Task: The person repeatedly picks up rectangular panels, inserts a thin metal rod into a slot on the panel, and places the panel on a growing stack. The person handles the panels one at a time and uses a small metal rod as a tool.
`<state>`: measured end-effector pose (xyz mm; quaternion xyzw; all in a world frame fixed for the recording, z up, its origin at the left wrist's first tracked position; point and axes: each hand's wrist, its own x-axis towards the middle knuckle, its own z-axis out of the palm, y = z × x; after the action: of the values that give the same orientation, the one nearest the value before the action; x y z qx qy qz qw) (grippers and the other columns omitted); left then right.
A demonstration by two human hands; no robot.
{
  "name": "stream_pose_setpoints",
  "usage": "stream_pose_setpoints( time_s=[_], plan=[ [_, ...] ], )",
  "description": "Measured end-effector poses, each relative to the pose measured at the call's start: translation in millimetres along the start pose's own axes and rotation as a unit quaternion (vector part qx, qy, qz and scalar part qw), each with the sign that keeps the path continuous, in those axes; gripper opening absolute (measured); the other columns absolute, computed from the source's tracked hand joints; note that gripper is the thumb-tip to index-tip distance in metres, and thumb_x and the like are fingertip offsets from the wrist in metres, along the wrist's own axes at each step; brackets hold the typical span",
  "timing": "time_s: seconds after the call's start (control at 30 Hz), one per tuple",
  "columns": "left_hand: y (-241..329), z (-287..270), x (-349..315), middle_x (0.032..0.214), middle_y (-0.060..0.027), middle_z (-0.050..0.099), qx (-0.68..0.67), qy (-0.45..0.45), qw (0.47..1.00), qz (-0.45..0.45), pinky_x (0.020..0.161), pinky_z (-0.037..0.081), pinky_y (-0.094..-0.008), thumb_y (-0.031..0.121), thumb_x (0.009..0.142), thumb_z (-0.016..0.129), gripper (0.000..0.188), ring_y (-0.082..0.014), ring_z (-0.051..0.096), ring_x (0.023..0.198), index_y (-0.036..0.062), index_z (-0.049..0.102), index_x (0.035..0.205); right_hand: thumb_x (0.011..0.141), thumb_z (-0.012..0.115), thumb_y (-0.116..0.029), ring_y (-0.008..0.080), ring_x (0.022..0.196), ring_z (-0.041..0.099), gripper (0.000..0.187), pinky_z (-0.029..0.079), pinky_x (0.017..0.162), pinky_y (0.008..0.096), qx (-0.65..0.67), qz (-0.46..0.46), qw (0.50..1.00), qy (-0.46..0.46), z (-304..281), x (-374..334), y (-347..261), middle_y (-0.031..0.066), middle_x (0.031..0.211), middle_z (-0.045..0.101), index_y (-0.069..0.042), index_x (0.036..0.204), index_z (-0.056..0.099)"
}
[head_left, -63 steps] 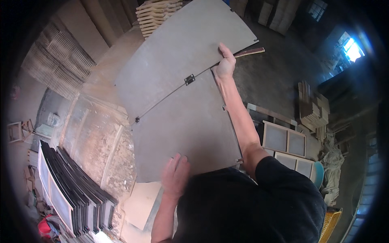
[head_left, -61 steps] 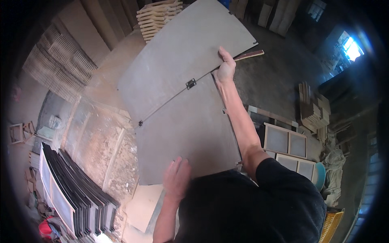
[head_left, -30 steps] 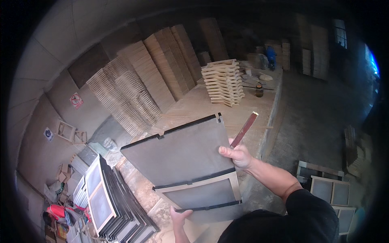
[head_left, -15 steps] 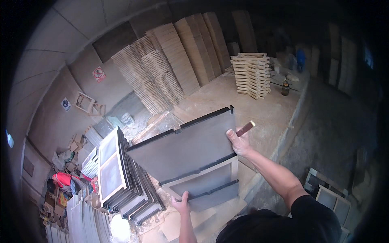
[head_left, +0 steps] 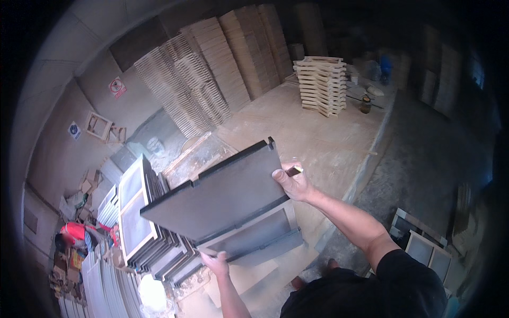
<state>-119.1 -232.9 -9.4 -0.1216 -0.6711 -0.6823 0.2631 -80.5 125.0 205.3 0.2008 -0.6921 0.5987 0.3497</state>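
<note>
A grey panel with black edges [head_left: 228,185] is held up tilted in front of me. My right hand [head_left: 295,183] grips its right edge, the thumb on the grey face. The same hand also holds a small dark-red block with a pale end [head_left: 294,170]. Along the panel's lower edge, my left hand [head_left: 216,261] is closed at the left corner, its fingers partly hidden. Below the panel is a pale wood-rimmed section [head_left: 289,213] with a grey middle. Under that lies another dark-edged grey piece [head_left: 275,248]; whether these are joined I cannot tell.
A stack of framed panels [head_left: 139,204] stands close on the left, with a white bag [head_left: 154,293] below it. Pale wooden frames [head_left: 321,87] and a jar [head_left: 365,104] stand farther back. Someone in a red vest [head_left: 74,230] bends at far left. More frames [head_left: 424,249] lean at right.
Both hands and the panel have shifted left in view, and the panel is turned more steeply. The dark-red block now shows shorter, nearly end-on. My head view has also shifted.
</note>
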Motion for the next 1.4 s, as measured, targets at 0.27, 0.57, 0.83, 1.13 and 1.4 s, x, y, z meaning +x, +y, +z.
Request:
stream_pose_setpoints(
  time_s=[0.27, 0.57, 0.83, 1.13, 1.4],
  plan=[
    [172, 46, 120, 0.114, -0.0088, 0.066, -0.146, -0.058, 0.987, 0.03, 0.091, 0.051, -0.033, 0.048, 0.08, 0.087, 0.075, -0.0183, 0.064, 0.102, -0.0037, 0.057, 0.127, 0.1, 0.06, -0.057, 0.0072, 0.061, 0.044, 0.062, 0.036, 0.053, 0.0298, -0.018, 0.043, 0.999, -0.01, -27, 3, 15, -0.0026, 0.062, 0.045, -0.002, 0.073, 0.054],
    [171, 55, 139, 0.115, -0.01, 0.067, -0.092, 0.022, 0.995, 0.042, 0.092, 0.051, -0.0353, 0.053, 0.079, 0.087, 0.081, -0.02, 0.064, 0.102, -0.0051, 0.058, 0.126, 0.097, 0.071, -0.029, 0.0118, 0.066, 0.064, 0.031, 0.046, 0.055, 0.0299, -0.057, 0.279, 0.943, -0.171, -102, -33, -7, 0.0045, 0.074, 0.065, 0.001, 0.102, 0.066],
    [167, 63, 141, 0.111, -0.0097, 0.068, -0.084, 0.036, 0.995, 0.041, 0.089, 0.052, -0.0339, 0.053, 0.078, 0.088, 0.078, -0.0187, 0.065, 0.099, -0.0053, 0.06, 0.122, 0.105, 0.057, -0.017, 0.01, 0.062, 0.066, 0.026, 0.049, 0.052, 0.022, 0.087, 0.313, 0.94, -0.106, -136, -56, -65, 0.0054, 0.086, 0.069, 0.004, 0.12, 0.061],
    [167, 70, 145, 0.115, -0.0101, 0.068, -0.126, 0.005, 0.991, 0.038, 0.093, 0.052, -0.0325, 0.041, 0.081, 0.089, 0.072, -0.0186, 0.065, 0.102, -0.0058, 0.059, 0.127, 0.107, 0.048, -0.014, 0.0093, 0.057, 0.066, 0.029, 0.048, 0.048, 0.025, -0.09, 0.158, 0.978, -0.106, -70, -21, -154, 0.0069, 0.084, 0.07, 0.005, 0.125, 0.061],
    [179, 70, 138, 0.121, -0.0115, 0.066, -0.186, -0.04, 0.981, 0.043, 0.099, 0.05, -0.0326, 0.025, 0.087, 0.086, 0.063, -0.0196, 0.064, 0.107, -0.0073, 0.056, 0.133, 0.101, 0.051, -0.009, 0.0291, 0.054, 0.066, 0.02, 0.05, 0.055, 0.0428, -0.216, 0.123, 0.968, -0.043, -20, -6, -177, 0.0197, 0.066, 0.064, 0.006, 0.091, 0.059]
  ],
)
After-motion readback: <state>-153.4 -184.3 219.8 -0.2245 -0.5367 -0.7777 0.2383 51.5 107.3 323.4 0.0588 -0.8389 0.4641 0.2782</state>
